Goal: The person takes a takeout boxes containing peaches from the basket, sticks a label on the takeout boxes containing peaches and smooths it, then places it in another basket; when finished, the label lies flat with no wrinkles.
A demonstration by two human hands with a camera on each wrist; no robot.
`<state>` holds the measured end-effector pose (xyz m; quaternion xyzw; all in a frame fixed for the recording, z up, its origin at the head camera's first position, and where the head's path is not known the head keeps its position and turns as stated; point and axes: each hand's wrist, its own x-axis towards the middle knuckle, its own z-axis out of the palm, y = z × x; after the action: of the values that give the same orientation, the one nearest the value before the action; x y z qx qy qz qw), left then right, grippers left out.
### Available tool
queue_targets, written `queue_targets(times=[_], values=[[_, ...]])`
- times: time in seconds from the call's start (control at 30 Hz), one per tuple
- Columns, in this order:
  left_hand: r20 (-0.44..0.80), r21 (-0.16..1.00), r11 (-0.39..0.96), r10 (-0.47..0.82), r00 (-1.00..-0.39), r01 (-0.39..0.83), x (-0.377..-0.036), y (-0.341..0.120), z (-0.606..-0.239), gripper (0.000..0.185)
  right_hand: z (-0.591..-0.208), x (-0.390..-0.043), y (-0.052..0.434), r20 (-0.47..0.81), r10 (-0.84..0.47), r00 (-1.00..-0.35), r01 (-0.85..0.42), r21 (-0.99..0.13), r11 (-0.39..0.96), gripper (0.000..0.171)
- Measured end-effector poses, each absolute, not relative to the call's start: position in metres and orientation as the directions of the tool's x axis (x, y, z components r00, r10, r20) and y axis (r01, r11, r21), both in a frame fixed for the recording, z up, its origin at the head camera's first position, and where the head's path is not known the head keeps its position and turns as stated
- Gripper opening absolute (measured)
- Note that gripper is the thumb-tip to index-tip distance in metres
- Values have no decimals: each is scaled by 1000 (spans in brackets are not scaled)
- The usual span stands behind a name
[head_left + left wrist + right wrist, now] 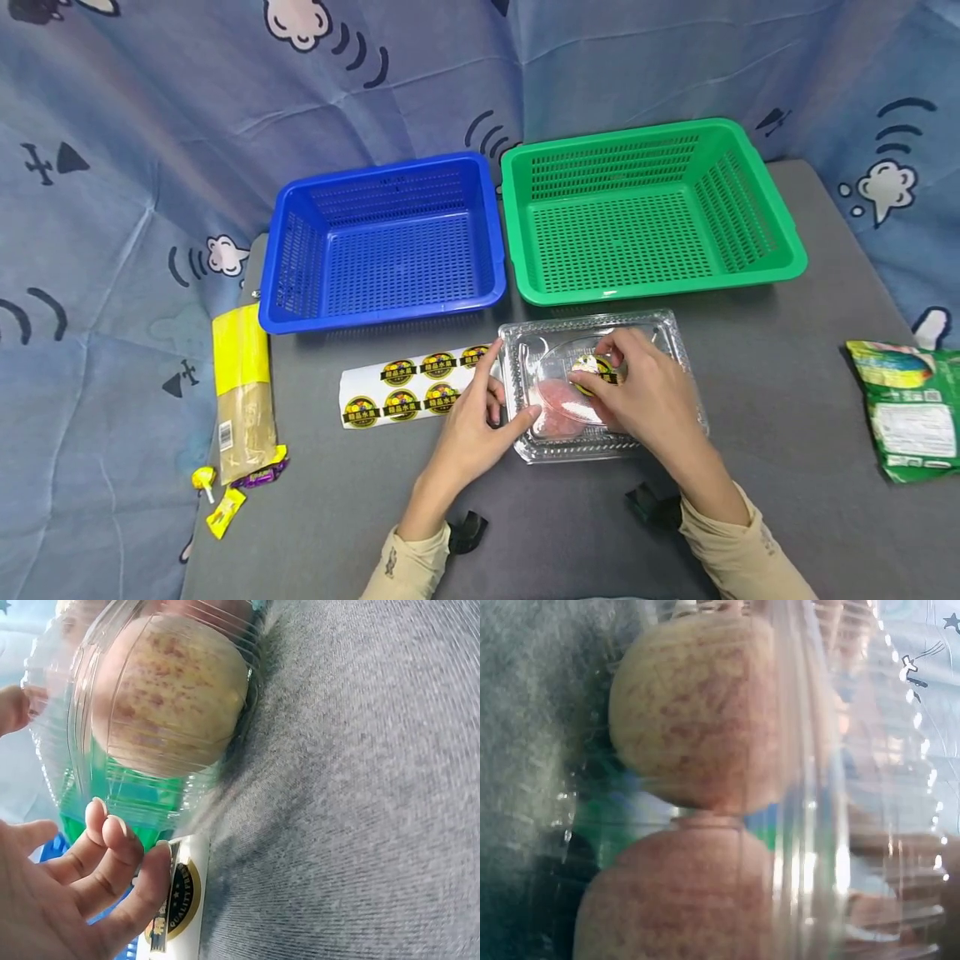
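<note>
A clear plastic clamshell box point(667, 333) lies on the grey table point(787, 500) with two speckled apples point(697, 712) inside, one of them close in the left wrist view point(169, 690). My left hand point(510, 404) grips the box's left front corner, thumb on the lid and fingers at the side point(112, 847). My right hand point(600, 371) rests on the lid and pinches a round yellow-and-black sticker point(588, 364) against it. A sheet of the same stickers point(408, 387) lies just left of the box, under my left fingers point(180, 892).
An empty blue basket point(300, 250) and an empty green basket point(757, 192) stand side by side behind the box. A green snack bag point(911, 408) lies at the right edge. A yellow-brown packet point(242, 392) and small candies point(225, 508) lie at the left.
</note>
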<state>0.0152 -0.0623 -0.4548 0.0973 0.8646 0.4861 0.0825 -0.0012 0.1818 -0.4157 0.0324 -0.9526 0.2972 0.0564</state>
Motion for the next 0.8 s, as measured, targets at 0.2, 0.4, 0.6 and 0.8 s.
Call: queue_targets(times=[0.2, 0.4, 0.6, 0.8], values=[[-42, 851, 517, 248, -968, 96, 17, -59, -455, 94, -416, -3, 183, 135, -30, -990, -105, -597, 796, 30], [-42, 871, 483, 257, -965, 91, 19, -56, -456, 92, -416, -4, 185, 112, -41, -993, -103, -632, 768, 18], [-58, 905, 422, 254, -966, 56, 19, -54, -458, 91, -415, -4, 187, 103, -23, -994, -87, -675, 733, 13], [-109, 949, 313, 237, -965, -30, 21, -52, -457, 89, -415, -6, 192, 177, -7, -984, -129, -691, 711, 14]])
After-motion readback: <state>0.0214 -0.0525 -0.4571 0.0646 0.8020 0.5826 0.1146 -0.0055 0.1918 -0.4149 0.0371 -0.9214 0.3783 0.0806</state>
